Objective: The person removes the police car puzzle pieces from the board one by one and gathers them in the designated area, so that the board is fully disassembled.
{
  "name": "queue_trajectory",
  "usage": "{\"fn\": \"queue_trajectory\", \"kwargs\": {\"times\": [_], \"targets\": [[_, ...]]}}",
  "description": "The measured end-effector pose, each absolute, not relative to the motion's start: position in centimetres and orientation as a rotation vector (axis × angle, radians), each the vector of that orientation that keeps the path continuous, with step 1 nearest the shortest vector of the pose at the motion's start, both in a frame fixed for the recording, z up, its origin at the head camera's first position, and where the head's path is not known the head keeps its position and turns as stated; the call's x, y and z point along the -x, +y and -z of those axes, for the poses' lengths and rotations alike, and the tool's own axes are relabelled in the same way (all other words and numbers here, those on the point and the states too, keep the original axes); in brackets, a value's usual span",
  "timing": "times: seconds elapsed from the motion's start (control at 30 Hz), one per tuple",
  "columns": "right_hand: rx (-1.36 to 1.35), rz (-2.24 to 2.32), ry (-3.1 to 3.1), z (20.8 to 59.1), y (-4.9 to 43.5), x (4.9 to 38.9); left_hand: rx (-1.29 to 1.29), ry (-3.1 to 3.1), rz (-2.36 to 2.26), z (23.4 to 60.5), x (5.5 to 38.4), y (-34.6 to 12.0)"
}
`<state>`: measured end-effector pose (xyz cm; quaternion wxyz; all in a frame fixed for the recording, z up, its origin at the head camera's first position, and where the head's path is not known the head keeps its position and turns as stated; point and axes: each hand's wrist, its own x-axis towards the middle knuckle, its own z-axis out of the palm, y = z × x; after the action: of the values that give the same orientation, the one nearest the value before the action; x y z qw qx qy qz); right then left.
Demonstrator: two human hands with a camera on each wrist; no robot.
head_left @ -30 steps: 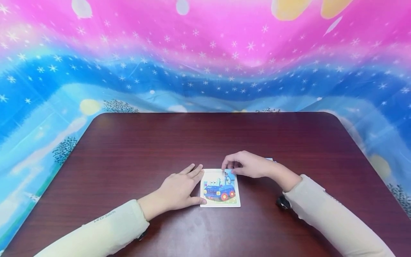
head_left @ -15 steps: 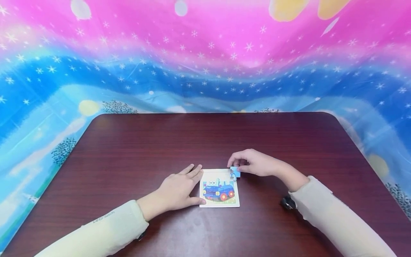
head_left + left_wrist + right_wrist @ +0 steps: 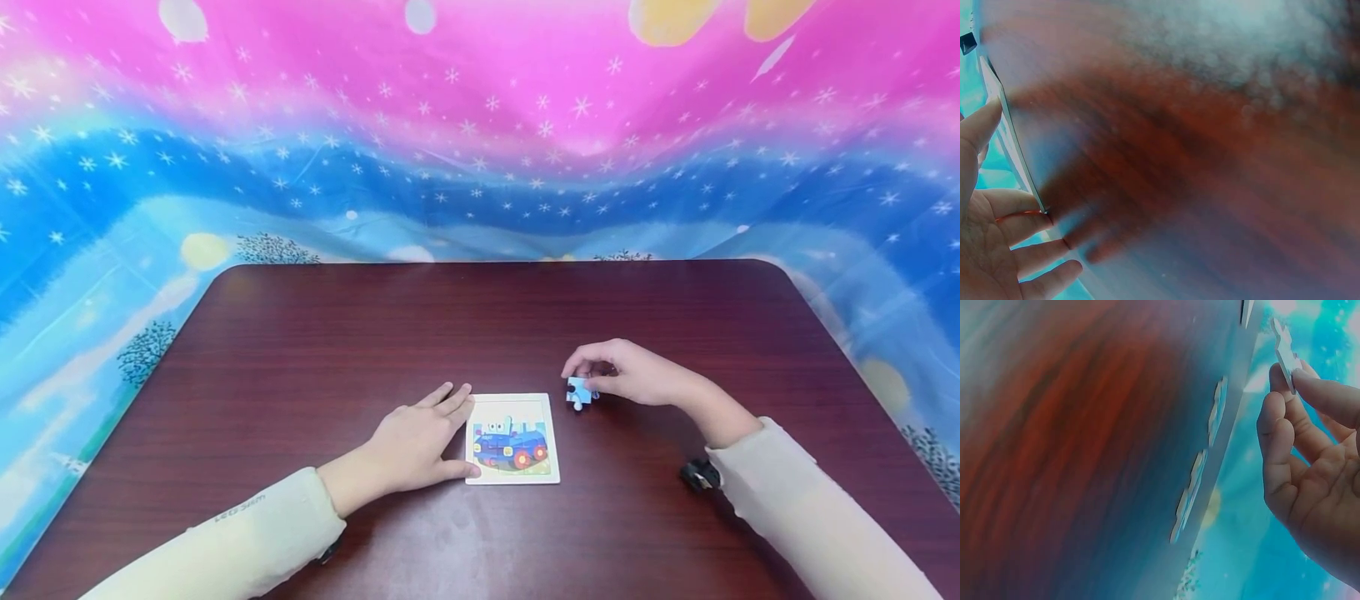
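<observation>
A small square jigsaw puzzle board [image 3: 510, 409] with a pale rim lies on the table, showing a blue cartoon vehicle with red wheels; its upper part is bare. My left hand [image 3: 408, 446] rests at the board's left side with spread fingers, the thumb on the lower left corner. In the left wrist view that thumb [image 3: 985, 122] touches the board's edge. To the right of the board, my right hand [image 3: 641, 372] pinches a light blue puzzle piece [image 3: 577, 390] between thumb and fingers. The right wrist view shows this piece [image 3: 1285, 356] edge-on, raised above the table.
Several more puzzle pieces [image 3: 1217, 412] lie on the tabletop in the right wrist view, mostly hidden behind my right hand in the head view. The dark red wooden table [image 3: 375, 333] has rounded far corners. A pink and blue snowflake cloth [image 3: 480, 167] hangs behind it.
My right hand has lifted the light blue piece from the board's upper right corner and carried it right, off the board. The left hand has stayed at the left edge.
</observation>
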<state>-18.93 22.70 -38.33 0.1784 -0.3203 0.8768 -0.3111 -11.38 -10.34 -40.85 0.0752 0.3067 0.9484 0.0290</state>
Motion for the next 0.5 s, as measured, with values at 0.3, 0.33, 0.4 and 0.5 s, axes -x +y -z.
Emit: {"fn": "queue_trajectory", "kwargs": {"times": [0.3, 0.33, 0.4, 0.5], "targets": [[0.815, 0.928, 2.510, 37.8, 25.0, 18.8, -0.929, 2.857, -0.083, 40.9, 11.4, -10.3], [0.810, 0.932, 2.515, 37.8, 25.3, 18.8, -0.930, 2.859, -0.084, 40.9, 11.4, -10.3], [0.811, 0.938, 2.531, 37.8, 25.8, 18.8, -0.933, 2.862, -0.081, 40.9, 11.4, -10.4], [0.810, 0.945, 2.560, 37.9, 26.6, 18.7, -0.936, 2.862, -0.080, 40.9, 11.4, -10.4]]}}
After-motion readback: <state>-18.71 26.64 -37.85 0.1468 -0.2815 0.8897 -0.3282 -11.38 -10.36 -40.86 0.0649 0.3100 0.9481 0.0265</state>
